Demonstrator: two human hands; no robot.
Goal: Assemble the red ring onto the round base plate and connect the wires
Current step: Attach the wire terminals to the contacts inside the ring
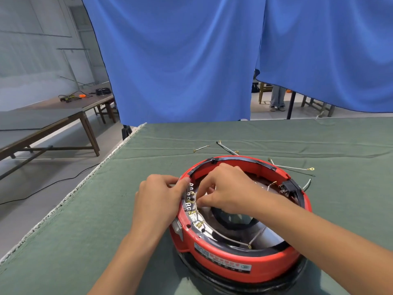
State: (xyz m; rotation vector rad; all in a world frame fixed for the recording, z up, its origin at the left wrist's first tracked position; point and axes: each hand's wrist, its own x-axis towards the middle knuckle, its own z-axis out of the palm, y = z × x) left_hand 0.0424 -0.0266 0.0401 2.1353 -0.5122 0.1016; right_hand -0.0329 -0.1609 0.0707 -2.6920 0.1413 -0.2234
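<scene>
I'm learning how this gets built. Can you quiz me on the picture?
1. True or false: the red ring already sits on the black base.
2. Which hand steadies the ring's outer wall? A) left hand B) right hand
3. What is lying loose on the green cloth beyond the ring?

Key:
1. True.
2. A. The right hand reaches inside, fingertips pinched by the row of terminals.
3. Spare wires with metal ends.
</scene>
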